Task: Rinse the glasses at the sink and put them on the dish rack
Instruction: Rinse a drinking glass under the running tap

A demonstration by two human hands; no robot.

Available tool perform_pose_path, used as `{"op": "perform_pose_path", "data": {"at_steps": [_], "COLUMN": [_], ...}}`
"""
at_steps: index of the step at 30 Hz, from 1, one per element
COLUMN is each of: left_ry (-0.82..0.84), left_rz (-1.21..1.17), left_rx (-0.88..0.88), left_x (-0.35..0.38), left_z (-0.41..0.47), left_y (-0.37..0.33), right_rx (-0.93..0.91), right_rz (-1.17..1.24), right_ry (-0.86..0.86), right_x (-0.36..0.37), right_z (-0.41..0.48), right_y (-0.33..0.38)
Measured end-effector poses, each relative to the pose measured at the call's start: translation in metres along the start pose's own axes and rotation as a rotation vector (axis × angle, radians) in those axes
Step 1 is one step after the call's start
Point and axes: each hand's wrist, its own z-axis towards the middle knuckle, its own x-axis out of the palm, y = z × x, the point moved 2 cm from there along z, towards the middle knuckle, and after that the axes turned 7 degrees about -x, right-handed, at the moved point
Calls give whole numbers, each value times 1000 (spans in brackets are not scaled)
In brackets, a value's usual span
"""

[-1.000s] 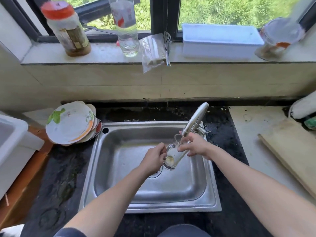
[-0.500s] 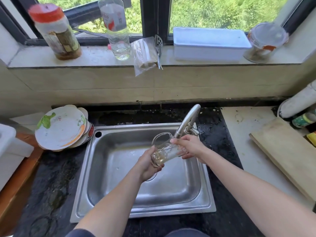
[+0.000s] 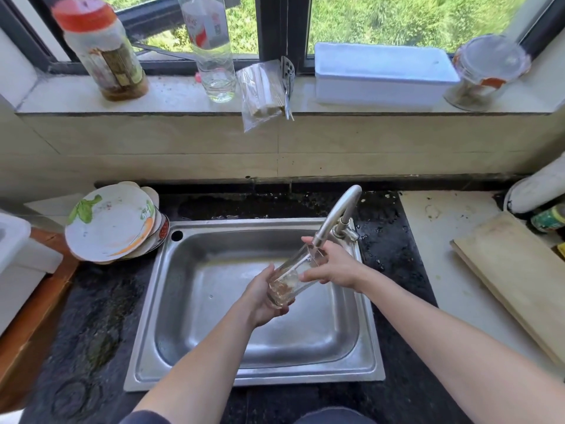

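A clear drinking glass (image 3: 289,278) is held tilted over the steel sink (image 3: 214,371), its mouth up under the spout of the metal tap (image 3: 336,212). My left hand (image 3: 263,296) cups the base of the glass from below. My right hand (image 3: 331,264) grips the upper part near the rim, right beside the spout. Some brownish water sits in the bottom of the glass. No dish rack is recognisable in view.
A stack of patterned plates (image 3: 110,221) leans at the sink's left corner. A wooden cutting board (image 3: 516,273) lies on the right counter. The windowsill holds a red-lidded jar (image 3: 101,50), a plastic bottle (image 3: 212,44), a white box (image 3: 382,75) and a bagged item (image 3: 263,90). A white container (image 3: 12,246) stands far left.
The glass swung from lying sideways in front of the tap to mouth-up under the spout. My left hand shifted beneath its base. The camera moved slightly.
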Motion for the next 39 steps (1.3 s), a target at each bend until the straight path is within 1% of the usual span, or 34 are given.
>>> {"op": "perform_pose_path", "data": {"at_steps": [2,3,5,7,9,11,12,13,15,16,18,20,22,23,24,26,28,29,31,33,34,35,37,39], "left_ry": [1,11,40,34,17,-14,-26,-21,6,21,55,91,102,100,95,89,93,101,141,179,171,141,94,86], "left_rz": [51,57,9,-29,-16,28,68,113,156,129,-3,-98,-99,-79,-51,6,4,-1,-35,-42,-39,-44,-76,-73], "left_rx": [-43,-46,-7,58,76,23,-10,-40,-69,-55,43,126,145,132,98,9,-66,-90,-107,-67,-50,-52,-112,-179], "left_x": [-4,-4,-2,-2,-4,-10,-13,-15,-14,-10,-2,5,6,5,4,1,1,2,7,11,12,11,6,4], "left_z": [-1,-3,-5,-6,-6,-5,-6,-7,-10,-12,-15,-17,-21,-22,-24,-26,-24,-23,-24,-22,-22,-21,-17,-16], "left_y": [1,1,1,0,-2,-2,-2,-1,0,1,-1,-5,-9,-10,-12,-11,-8,-6,-3,-2,-3,-4,-4,-2], "right_rx": [-35,-30,8,46,55,42,22,-6,-19,0,83,183,290,314,308,214,142,149,220,316,344,350,321,276], "right_rz": [-27,-21,-11,-9,-19,-50,-83,-121,-167,-173,-172,-137,-76,-40,4,136,211,217,221,242,258,273,323,392], "right_ry": [39,31,-46,-125,-85,26,59,56,-13,-58,-124,-150,-131,-103,-68,-22,14,11,-46,-106,-114,-112,-86,-63], "right_x": [-2,-2,-2,-1,-2,-5,-7,-8,-8,-8,-7,-5,-5,-5,-5,-6,-6,-7,-7,-8,-9,-9,-10,-10], "right_z": [1,3,4,4,4,-1,-2,-3,-4,-2,3,3,0,-1,-1,-1,-2,-1,-2,-3,-3,-3,-2,-1], "right_y": [1,2,5,5,3,5,7,8,12,12,7,5,4,4,4,4,7,7,8,9,9,10,9,7]}}
